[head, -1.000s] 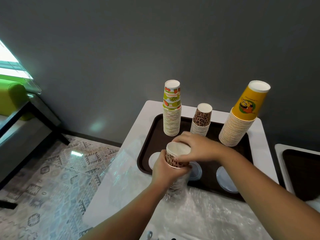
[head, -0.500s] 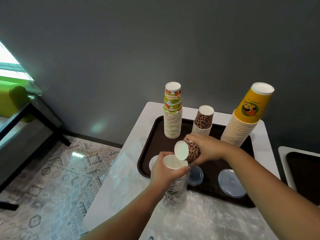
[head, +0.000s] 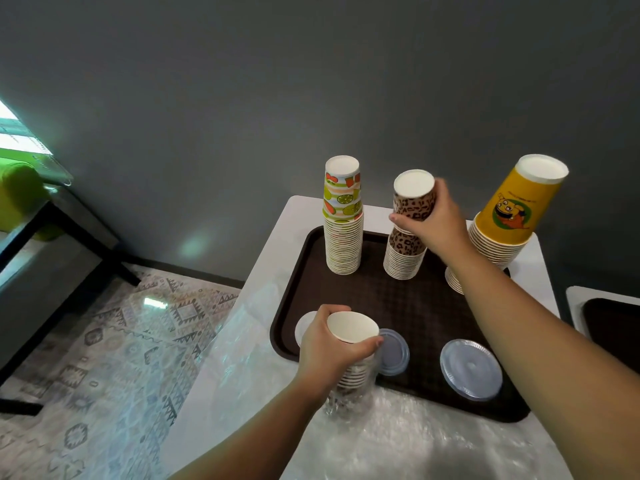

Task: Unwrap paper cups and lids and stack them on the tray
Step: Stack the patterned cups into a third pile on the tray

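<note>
our right hand (head: 437,221) grips leopard cup (head: 414,199), inverted, directly above leopard stack (head: 403,256) | axis upright | our left hand (head: 329,348) holds wrapped cups (head: 353,372)

1. Daylight entered from a window (head: 14,133) at the far left edge, blown out to white.
2. Right of the window, the grey wall (head: 311,81) was dim and evenly lit, with one pale reflected patch low down.
3. Below the window, the patterned floor (head: 114,341) showed glossy glare.
4. Straight edges bowed with wide-angle distortion.
5. The plastic wrap (head: 398,441), far right of the window, glistened softly and looked slightly blurred.
</note>
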`<state>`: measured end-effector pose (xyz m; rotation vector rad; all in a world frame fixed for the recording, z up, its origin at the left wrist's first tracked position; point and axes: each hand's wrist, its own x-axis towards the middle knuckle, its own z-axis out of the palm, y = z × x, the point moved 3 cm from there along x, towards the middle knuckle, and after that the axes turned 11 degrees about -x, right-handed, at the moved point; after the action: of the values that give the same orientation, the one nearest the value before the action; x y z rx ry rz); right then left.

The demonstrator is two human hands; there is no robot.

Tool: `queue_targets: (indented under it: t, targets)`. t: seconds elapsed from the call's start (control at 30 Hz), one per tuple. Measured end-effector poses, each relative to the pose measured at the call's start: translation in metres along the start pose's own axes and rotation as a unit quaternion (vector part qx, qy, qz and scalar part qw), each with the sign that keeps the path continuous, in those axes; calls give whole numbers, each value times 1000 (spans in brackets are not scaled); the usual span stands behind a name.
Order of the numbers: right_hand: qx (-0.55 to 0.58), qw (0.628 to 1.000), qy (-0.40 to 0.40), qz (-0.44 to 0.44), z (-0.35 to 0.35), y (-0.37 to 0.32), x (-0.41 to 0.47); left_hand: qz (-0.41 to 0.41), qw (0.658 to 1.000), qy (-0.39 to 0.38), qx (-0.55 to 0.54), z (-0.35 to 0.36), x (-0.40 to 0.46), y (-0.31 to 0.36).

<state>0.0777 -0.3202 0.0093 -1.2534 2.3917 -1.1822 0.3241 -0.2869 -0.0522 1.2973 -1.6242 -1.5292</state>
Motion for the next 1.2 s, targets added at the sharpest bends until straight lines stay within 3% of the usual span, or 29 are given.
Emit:
queue_targets:
  t: [0.27,0.5,0.6,0.67,0.73,0.8,0.87,0.93,1.03,1.2]
  targets:
    - [54,997,39,26,11,27,9,4,1000,-8,16,3,1,4]
    - [-127,991,-30,1,22,30,8,6,1000,-11,22,3,0,4]
    - [-191,981,33,0,11,19,-5,8,999,-17,26,3,-2,3]
    - [-177,979,80,-55,3,2,-22,12,999,-22,30,4,-3,2]
    - [-117,988,12,-104,1,-18,-39,18,999,-26,32,4,-3,2]
    - [-93,975,-160,-123,7,-32,-60,25,999,-25,36,5,-4,3]
    - [-138,932,-309,-133,13,-37,-83,37,998,-24,39,7,-5,4]
    - [-192,886,-396,-144,19,-37,-106,46,998,-31,41,8,-8,3]
    - [-235,860,-427,-155,22,-36,-132,74,996,-45,34,7,-17,3]
    - [-236,881,-381,-154,24,-37,-144,100,994,-31,28,7,-24,-4]
